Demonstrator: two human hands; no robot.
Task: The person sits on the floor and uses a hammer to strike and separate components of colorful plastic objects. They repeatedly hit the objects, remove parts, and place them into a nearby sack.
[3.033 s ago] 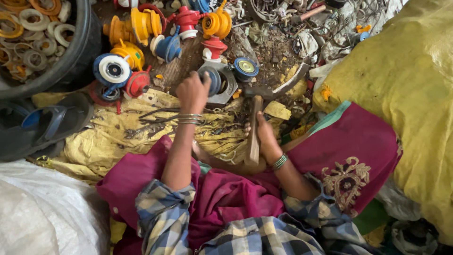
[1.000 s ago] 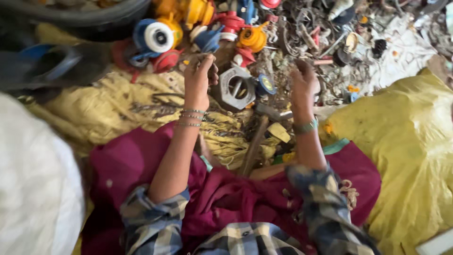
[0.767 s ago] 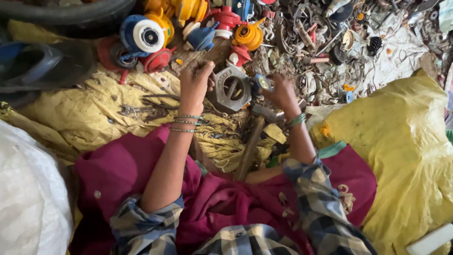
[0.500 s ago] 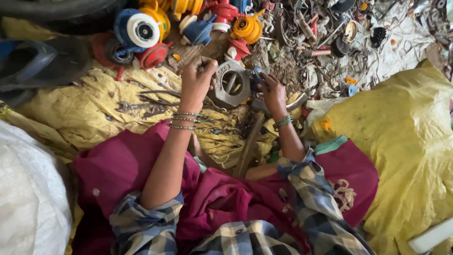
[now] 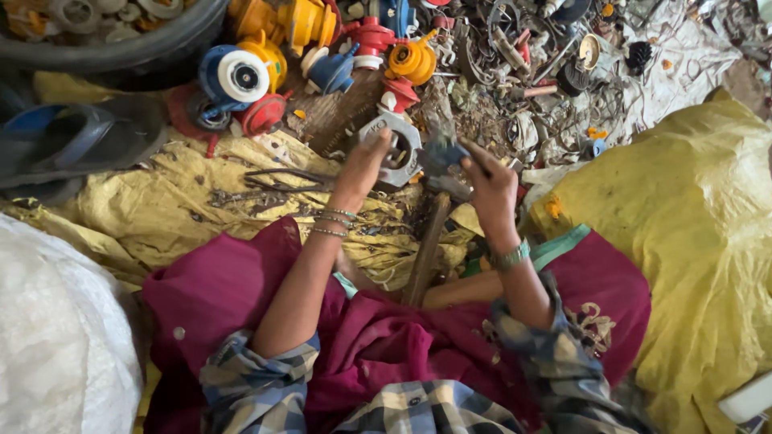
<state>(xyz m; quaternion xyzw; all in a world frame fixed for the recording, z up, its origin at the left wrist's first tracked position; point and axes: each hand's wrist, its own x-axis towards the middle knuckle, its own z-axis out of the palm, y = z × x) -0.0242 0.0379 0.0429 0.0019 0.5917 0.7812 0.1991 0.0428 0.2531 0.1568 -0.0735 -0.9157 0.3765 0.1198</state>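
yellow sheet (image 5: 145, 209) spread over the floor, crumpled, running from the left edge to the middle; a second yellow sack (image 5: 683, 241) bulges at the right edge. white sack (image 5: 56, 337) at lower left corner. black tub (image 5: 112, 48) at upper left corner, rim showing, rings inside. scrap pile (image 5: 547, 88) of grey metal bits fills the upper right. cluster of coloured plastic spools (image 5: 265, 56), blue, yellow and red, along the top edge beside the tub. wooden handle (image 5: 426, 245) lies on the sheet between the forearms, pointing up toward the hands. grey metal ring (image 5: 398, 149) sits at the middle of the sheet's far edge, just below the spools. left hand (image 5: 363, 165): fingers rest on the ring's near rim, curled, touching; full grasp cannot be told. right hand (image 5: 490, 181): fingers clenched around a small dark blue-grey part (image 5: 442, 153), raised just beside the ring.
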